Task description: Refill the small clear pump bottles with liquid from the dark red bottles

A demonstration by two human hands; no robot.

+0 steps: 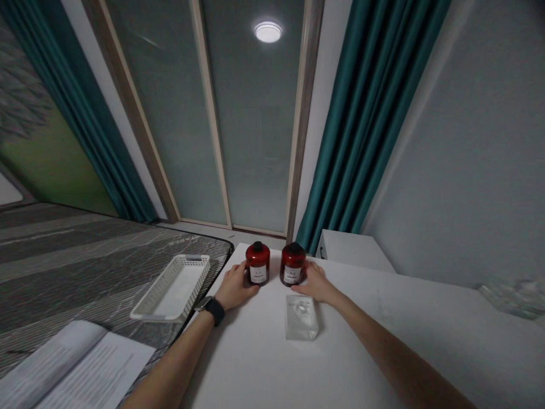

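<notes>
Two dark red, see-through bottles with black tops and white labels stand upright, side by side, near the far end of the white table (272, 369). My left hand (234, 286), a dark watch on its wrist, is curled round the outer side of the left red bottle (258, 263), thumb at its base. From the other side my right hand (315, 282) holds the right red bottle (293, 264) likewise, its thumb low in front. A small gap separates the bottles. Just nearer to me lies a clear, square, block-like container (301, 318), touched by neither hand.
Left of the table, a white perforated basket (187, 289) and an open book (85, 363) lie on a grey striped surface (85, 250). A white cabinet (355, 250) stands beyond the table. A clear crumpled item (511, 295) sits at the far right, by the wall.
</notes>
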